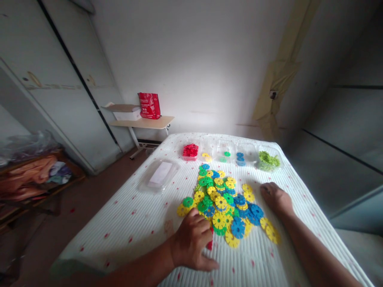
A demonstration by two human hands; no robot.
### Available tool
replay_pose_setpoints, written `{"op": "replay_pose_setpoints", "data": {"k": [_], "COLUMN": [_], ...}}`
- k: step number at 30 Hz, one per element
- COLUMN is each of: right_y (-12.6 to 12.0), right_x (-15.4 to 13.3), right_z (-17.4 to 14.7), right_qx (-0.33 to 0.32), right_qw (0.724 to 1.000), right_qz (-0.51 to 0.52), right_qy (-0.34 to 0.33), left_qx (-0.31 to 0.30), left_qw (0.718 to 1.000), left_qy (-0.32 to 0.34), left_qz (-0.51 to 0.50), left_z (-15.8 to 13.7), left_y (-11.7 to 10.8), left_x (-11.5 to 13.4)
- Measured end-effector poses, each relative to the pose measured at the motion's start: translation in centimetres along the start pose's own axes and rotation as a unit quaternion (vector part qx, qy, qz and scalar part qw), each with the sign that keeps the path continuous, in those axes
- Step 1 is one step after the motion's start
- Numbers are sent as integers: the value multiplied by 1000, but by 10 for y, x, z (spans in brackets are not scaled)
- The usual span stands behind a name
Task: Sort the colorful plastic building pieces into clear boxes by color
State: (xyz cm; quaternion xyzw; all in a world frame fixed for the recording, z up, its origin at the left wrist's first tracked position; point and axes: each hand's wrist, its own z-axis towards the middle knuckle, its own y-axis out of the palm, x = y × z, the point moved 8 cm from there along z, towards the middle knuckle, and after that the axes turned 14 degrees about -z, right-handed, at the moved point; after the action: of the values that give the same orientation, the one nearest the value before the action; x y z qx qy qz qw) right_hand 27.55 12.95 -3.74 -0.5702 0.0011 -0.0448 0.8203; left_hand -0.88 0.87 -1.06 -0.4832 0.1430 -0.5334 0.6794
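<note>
A loose pile of notched plastic snowflake discs (pixel 220 202), in yellow, green and blue, is spread over the middle of the table. My left hand (pixel 193 241) is at the pile's near left edge, thumb stretched to the right and fingers bent but apart. Just beyond its fingers shows a red piece (pixel 210 241), partly hidden by the hand. To the right of the pile, my right hand (pixel 277 197) rests on the cloth with its fingers curled in. Nothing shows in it, and its fingertips are mostly hidden. Yellow discs (pixel 271 231) lie near that forearm.
Along the far edge stand clear tubs with red pieces (pixel 190 151), yellow discs (pixel 206 157), green discs (pixel 227 154), blue discs (pixel 240 158) and light green pieces (pixel 268 158). A clear lid (pixel 145 186) lies left. Behind, a side table (pixel 155 122) bears a red bag (pixel 150 106).
</note>
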Motion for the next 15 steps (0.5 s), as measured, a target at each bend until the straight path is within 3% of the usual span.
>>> {"op": "replay_pose_setpoints", "data": {"k": [8, 12, 15], "right_y": [-1, 0, 0], "right_x": [1, 0, -2], "right_z": [1, 1, 0], "right_qx": [2, -4, 4], "right_qw": [1000, 1000, 1000], "right_qz": [18, 9, 15], "right_qy": [0, -2, -8], "left_qx": [29, 86, 161], "left_qw": [997, 991, 970], "left_qy": [-69, -106, -182], "left_qz": [-12, -19, -7], "left_z": [-3, 6, 18], "left_y": [-7, -36, -72], "left_x": [-14, -29, -67]}}
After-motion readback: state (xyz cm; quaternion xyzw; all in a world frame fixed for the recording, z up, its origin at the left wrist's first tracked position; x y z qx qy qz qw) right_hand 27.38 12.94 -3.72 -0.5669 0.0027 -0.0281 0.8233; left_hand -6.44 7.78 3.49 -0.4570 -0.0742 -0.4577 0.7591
